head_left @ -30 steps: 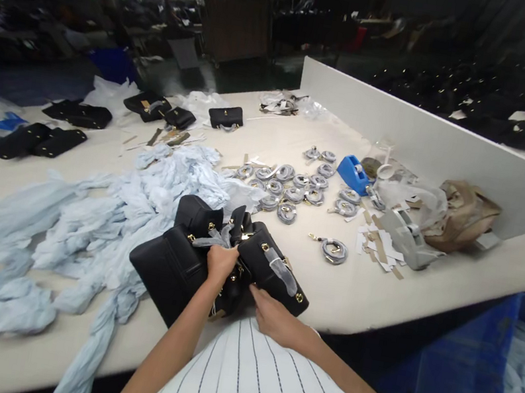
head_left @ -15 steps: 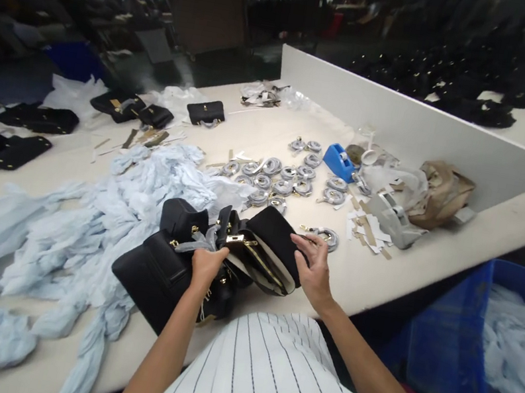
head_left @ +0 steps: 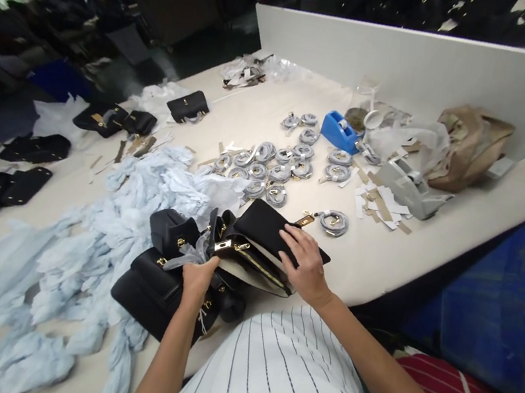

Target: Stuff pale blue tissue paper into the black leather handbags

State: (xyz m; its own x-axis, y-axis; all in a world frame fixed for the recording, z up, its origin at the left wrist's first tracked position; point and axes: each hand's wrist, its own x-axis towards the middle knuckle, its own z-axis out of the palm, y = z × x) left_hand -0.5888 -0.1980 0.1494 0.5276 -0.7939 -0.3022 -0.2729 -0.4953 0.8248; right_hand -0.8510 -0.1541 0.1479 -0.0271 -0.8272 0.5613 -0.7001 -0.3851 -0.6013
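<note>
My left hand is closed on the edge of an open black handbag, just below its gold lock plate. Grey tissue wraps part of the handle beside that hand. My right hand grips the bag's raised flap, fingers stretched over the black outside and thumb near the inner edge. A gold zip and pale lining show in the bag's mouth. Further black bags with gold fittings lie against it on the left, partly behind my left arm. A gold-coloured tag sticks out beyond the flap.
Pale blue tissue is heaped on the left. Several coiled, wrapped straps lie ahead, one near my right hand. A blue tape dispenser, a grey dispenser and a white partition stand beyond. Right is a blue bin.
My right hand has moved further over the flap, which is now tipped flatter, and the gold tag shows past it. My left hand keeps its hold. The view has turned right and downward.
</note>
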